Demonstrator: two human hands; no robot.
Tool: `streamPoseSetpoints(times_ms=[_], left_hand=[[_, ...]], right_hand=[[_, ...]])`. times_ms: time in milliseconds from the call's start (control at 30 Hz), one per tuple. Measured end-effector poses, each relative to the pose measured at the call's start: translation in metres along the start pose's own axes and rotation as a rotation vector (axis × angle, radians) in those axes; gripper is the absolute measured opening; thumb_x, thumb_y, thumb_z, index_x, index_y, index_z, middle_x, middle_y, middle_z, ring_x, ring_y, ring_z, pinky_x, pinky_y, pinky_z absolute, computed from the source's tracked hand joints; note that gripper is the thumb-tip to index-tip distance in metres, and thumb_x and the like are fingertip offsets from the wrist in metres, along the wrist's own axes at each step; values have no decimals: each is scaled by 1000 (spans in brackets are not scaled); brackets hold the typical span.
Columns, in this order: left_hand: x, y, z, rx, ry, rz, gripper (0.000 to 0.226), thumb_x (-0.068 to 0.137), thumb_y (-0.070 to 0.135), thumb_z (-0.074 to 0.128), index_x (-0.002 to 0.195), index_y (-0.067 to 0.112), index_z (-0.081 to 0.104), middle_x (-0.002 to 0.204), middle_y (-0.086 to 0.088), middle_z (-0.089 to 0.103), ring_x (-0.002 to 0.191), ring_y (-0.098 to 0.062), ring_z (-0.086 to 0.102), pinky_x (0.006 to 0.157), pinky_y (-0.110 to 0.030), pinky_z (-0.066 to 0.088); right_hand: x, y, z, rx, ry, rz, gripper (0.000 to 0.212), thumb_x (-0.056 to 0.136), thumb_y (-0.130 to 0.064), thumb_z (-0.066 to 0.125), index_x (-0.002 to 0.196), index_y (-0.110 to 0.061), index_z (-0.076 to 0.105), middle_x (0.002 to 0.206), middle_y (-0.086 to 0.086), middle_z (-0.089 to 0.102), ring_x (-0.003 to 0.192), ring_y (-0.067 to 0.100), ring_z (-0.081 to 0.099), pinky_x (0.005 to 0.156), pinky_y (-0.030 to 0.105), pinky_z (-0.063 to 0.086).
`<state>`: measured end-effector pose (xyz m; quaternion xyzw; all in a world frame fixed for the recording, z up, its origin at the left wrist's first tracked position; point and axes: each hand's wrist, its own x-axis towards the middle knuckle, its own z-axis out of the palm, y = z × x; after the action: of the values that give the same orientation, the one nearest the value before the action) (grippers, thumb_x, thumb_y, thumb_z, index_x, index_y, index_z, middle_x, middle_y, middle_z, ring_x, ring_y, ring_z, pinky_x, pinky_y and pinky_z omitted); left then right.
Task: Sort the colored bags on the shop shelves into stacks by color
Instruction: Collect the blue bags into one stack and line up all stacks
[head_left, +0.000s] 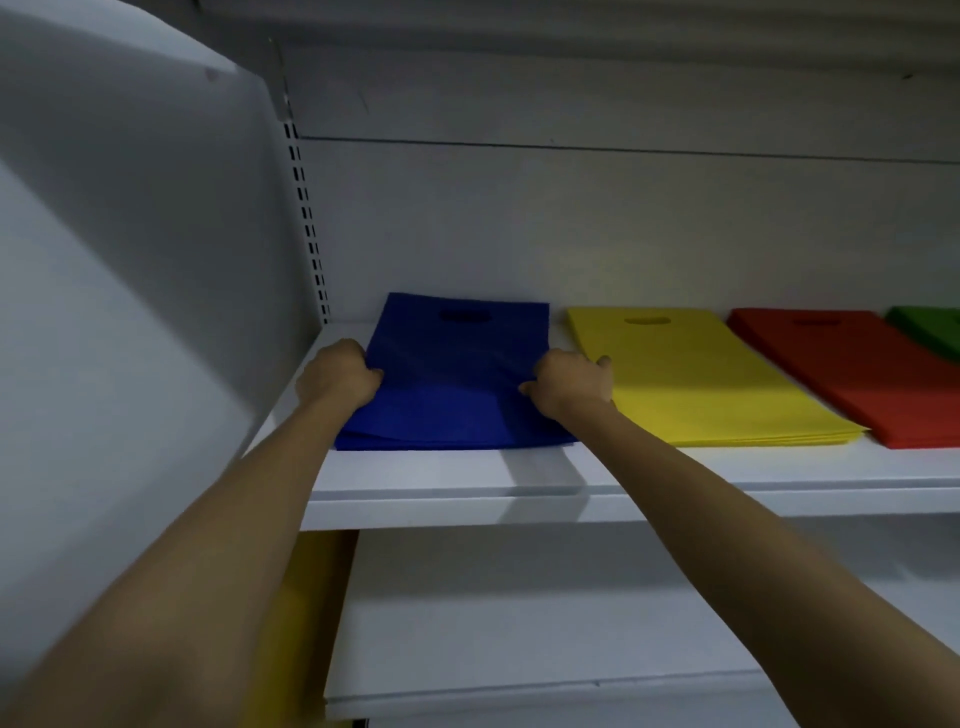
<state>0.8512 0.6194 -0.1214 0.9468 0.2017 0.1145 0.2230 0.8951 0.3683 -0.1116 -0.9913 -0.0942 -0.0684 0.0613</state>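
Observation:
A stack of blue bags (452, 384) lies flat on the white upper shelf (467, 475), near its left end. My left hand (337, 375) grips the left edge of the blue stack, fingers curled round it. My right hand (569, 382) grips the right edge the same way. To the right lie a stack of yellow bags (696, 379), a stack of red bags (852, 374) and the corner of a green stack (930, 327) at the frame's right edge. Each top bag shows an oval handle cutout at its far end.
A white side panel (130, 312) closes the shelf on the left, beside a slotted upright (309, 228). Below is a second white shelf (545, 623), with something yellow (291, 623) at its left, partly hidden by my left arm.

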Motion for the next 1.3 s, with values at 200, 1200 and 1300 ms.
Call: streamPoseSetpoints(times_ms=[200, 1200, 1300], left_hand=[[-2, 12, -25, -55, 25, 17, 23, 92, 20, 57, 109, 5, 59, 113, -17, 61, 96, -28, 57, 80, -34, 47], [-196, 447, 97, -487, 107, 403, 16, 95, 27, 52, 103, 14, 58, 86, -1, 58, 81, -21, 53, 71, -31, 43], [-226, 493, 128, -461, 73, 482, 13, 94, 29, 53, 95, 17, 57, 80, 1, 57, 80, -23, 56, 71, -34, 48]], right_hand=[[2, 6, -18, 967, -23, 318, 30, 85, -30, 70, 83, -7, 51, 89, 10, 58, 72, 20, 56, 59, 30, 50], [-173, 453, -150, 871, 551, 701, 30, 94, -28, 55, 69, -12, 59, 73, 3, 57, 76, 26, 56, 74, 35, 48], [-206, 506, -155, 831, 572, 768, 27, 95, -29, 55, 75, -11, 61, 77, 3, 56, 79, 25, 55, 78, 37, 48]])
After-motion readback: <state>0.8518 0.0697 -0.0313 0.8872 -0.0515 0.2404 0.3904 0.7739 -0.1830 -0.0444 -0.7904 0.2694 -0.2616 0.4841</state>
